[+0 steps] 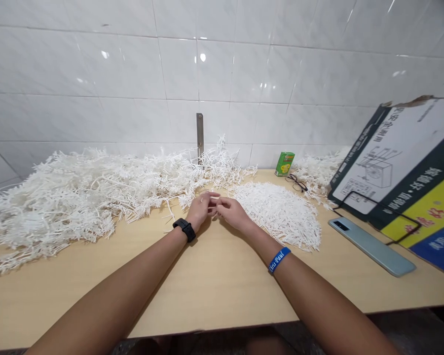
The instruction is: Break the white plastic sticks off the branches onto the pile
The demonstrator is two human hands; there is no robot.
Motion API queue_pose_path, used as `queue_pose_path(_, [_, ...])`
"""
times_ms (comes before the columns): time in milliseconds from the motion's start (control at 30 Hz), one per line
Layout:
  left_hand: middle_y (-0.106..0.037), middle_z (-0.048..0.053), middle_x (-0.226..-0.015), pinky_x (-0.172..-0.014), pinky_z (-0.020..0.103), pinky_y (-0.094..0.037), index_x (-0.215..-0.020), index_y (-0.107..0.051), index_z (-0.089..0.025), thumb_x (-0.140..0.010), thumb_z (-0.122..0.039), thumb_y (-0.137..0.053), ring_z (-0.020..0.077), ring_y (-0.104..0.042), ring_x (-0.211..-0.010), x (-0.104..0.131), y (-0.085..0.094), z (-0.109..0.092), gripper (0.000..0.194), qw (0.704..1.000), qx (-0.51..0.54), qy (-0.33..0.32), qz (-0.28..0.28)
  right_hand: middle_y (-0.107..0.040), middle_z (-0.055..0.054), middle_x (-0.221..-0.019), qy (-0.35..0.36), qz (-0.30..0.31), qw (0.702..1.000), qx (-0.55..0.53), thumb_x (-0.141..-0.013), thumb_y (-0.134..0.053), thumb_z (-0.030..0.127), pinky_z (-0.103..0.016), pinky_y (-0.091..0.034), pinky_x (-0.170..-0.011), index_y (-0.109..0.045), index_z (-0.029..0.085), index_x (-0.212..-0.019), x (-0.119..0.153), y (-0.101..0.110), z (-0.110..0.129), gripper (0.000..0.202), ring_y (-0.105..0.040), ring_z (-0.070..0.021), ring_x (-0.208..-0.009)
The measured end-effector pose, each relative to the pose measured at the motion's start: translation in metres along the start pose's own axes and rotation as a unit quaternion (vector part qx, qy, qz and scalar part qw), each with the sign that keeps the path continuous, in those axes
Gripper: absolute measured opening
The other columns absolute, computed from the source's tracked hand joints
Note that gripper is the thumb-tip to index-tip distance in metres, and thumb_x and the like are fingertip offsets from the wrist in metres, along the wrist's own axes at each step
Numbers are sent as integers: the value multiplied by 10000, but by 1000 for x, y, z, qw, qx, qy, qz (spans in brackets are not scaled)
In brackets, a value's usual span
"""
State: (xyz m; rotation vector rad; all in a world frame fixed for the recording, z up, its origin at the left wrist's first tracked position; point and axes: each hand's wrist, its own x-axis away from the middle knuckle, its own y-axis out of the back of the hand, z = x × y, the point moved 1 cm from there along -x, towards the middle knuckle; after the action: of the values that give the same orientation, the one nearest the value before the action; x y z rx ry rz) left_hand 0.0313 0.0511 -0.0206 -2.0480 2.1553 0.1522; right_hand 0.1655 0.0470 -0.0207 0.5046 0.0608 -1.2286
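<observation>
My left hand [201,209] and my right hand [230,211] meet above the middle of the wooden table [214,291]. The fingers of both are bent and pressed together, and whatever they hold is too small or hidden to name. Spreading across the left and back is a tangled heap of white branching pieces [77,192], with a few loose strands beside my left wrist. Right of my right hand lies a flatter pile of short, separate white pieces [277,212].
A green box [284,163] and folded glasses [296,183] lie at the back right, near more branching pieces [320,170]. A phone [372,246] rests before a leaning printed carton [403,167] with a black wire frame [377,201]. A metal bracket [200,135] stands against the tiled wall.
</observation>
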Motion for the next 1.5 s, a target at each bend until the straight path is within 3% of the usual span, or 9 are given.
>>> queue_pose_path(100, [-687,79,-709,-683,285,-501,-996,-619,-132,-905,-555,-421,149,-625,-649,-4,8,0,476,996,66,33,-51,-536,12,-631,6,-19,996,86,-729,-470,220,-257,-354,-606,-478,188,-592,3,3,3,141,-479,-132,-622])
queue_pose_path(267, [-711,149,-1004,-685,258,-486,-977,-664,-120,-897,-520,-462,145,-633,-738,-1,4,-4,456,996,53,64,16,-584,-59,-771,0,-225,930,290,-784,-442,207,-315,-337,-679,-544,187,-707,4,29,4,129,-489,-201,-762])
queue_pose_path(367, [-681,133,-1134,-728,260,-475,-1142,-654,-153,-905,-490,-452,159,-631,-842,2,-1,-6,460,997,33,61,44,-616,-90,-879,-11,-265,914,306,-788,-443,193,-332,-345,-723,-589,183,-798,5,36,5,147,-504,-229,-854])
queue_pose_path(533, [-657,95,-1172,-835,279,-455,-1282,-587,-210,-904,-473,-437,172,-618,-963,2,-4,-3,485,994,46,36,88,-622,-35,-732,-30,-140,988,64,-866,-434,399,-282,-393,-647,-609,183,-720,2,17,7,314,-530,-166,-692])
queue_pose_path(733, [-671,102,-1105,-906,315,-424,-1226,-627,-178,-889,-468,-472,222,-583,-1066,4,-6,-1,471,994,26,-8,106,-648,-27,-764,-10,-26,994,-102,-760,-579,364,-266,-441,-675,-635,163,-787,-3,2,-2,210,-570,-142,-697])
queue_pose_path(867, [-683,113,-1066,-892,324,-418,-1071,-683,-147,-874,-483,-488,229,-587,-1000,6,-8,-3,436,994,-6,-24,107,-647,-26,-792,-5,-18,996,-84,-748,-553,310,-273,-451,-715,-626,167,-772,-4,3,-7,162,-584,-148,-747])
queue_pose_path(1100, [-590,20,-627,-660,306,-410,-661,-597,-159,-831,-519,-513,167,-520,-630,1,-5,5,407,993,-92,-44,52,-530,31,-612,-16,-1,1000,-18,-750,-494,293,-225,-377,-556,-519,186,-646,-2,4,-5,151,-476,-111,-584])
queue_pose_path(1333, [-457,-18,-436,-537,284,-375,-553,-489,-194,-865,-503,-454,125,-424,-446,4,-9,3,441,994,-72,-22,83,-644,5,-608,-41,-12,999,-20,-732,-481,224,-241,-463,-593,-488,192,-611,3,1,3,125,-613,-135,-591])
queue_pose_path(1500, [-465,-3,-383,-540,302,-406,-534,-506,-195,-877,-530,-414,145,-472,-423,8,-11,2,489,991,-52,-4,122,-634,3,-507,-75,18,996,-36,-757,-467,222,-249,-495,-549,-480,198,-629,7,-1,10,131,-632,-148,-502])
